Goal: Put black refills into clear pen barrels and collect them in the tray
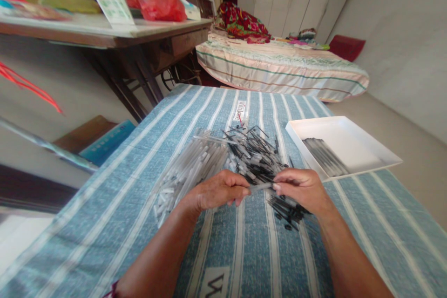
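Between my two hands, a pale translucent pen tube lies nearly level. My left hand pinches its left end, and my right hand pinches its right end. Left of centre is a heap of clear tubes, partly behind my left hand. A mixed pile of black and clear thin parts lies just beyond my hands. Small black pieces are bunched below my right hand. At the right, a white box holds a row of greyish pens along its left side.
Everything lies on a blue striped tablecloth. A wooden desk with a red plastic bag stands at the back left. Behind the table is a bed. A blue box sits low at the left.
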Action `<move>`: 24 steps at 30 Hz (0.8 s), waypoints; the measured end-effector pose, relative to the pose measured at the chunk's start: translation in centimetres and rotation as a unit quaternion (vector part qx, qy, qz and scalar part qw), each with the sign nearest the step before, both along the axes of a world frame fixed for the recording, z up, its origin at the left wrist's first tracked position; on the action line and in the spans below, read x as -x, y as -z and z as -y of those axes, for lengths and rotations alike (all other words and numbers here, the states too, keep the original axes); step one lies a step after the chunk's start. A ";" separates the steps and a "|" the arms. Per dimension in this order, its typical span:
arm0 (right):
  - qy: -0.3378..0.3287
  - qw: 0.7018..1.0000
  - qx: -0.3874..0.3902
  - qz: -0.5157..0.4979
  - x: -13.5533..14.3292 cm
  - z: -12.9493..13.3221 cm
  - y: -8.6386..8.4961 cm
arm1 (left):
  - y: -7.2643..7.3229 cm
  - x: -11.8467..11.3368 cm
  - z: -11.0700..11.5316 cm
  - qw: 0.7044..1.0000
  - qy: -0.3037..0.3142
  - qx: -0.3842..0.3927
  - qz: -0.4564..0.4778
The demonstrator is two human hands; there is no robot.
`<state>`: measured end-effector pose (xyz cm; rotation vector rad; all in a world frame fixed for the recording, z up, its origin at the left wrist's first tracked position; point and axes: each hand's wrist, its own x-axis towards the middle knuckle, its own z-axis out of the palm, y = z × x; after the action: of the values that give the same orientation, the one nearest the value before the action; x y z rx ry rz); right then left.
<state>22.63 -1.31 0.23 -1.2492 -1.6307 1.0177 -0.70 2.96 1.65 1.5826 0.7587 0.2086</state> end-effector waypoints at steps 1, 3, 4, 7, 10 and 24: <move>0.000 1.000 0.004 -0.004 0.0 0.0 0.0 | 0.0 0.0 0.0 1.000 -0.002 0.001 0.001; 0.001 1.000 0.008 -0.011 -0.1 0.0 0.1 | -0.1 0.0 0.1 1.000 -0.003 0.002 0.001; 0.000 1.000 0.010 -0.015 -0.1 0.0 0.1 | -0.1 0.0 0.1 1.000 -0.002 0.002 0.000; -0.003 0.999 0.016 -0.031 -0.1 0.0 0.3 | -0.2 0.0 0.1 1.000 0.001 0.002 0.001; -0.006 0.999 0.017 -0.044 0.0 0.0 0.4 | -0.2 0.0 0.1 1.000 0.000 0.001 0.008; -0.031 0.981 0.081 -0.172 0.0 -0.2 1.0 | -0.3 0.1 0.1 1.000 0.004 -0.001 0.009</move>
<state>22.66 -1.12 -0.79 -1.0588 -1.3457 1.3460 -0.81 2.89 1.91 1.5832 0.7378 0.2170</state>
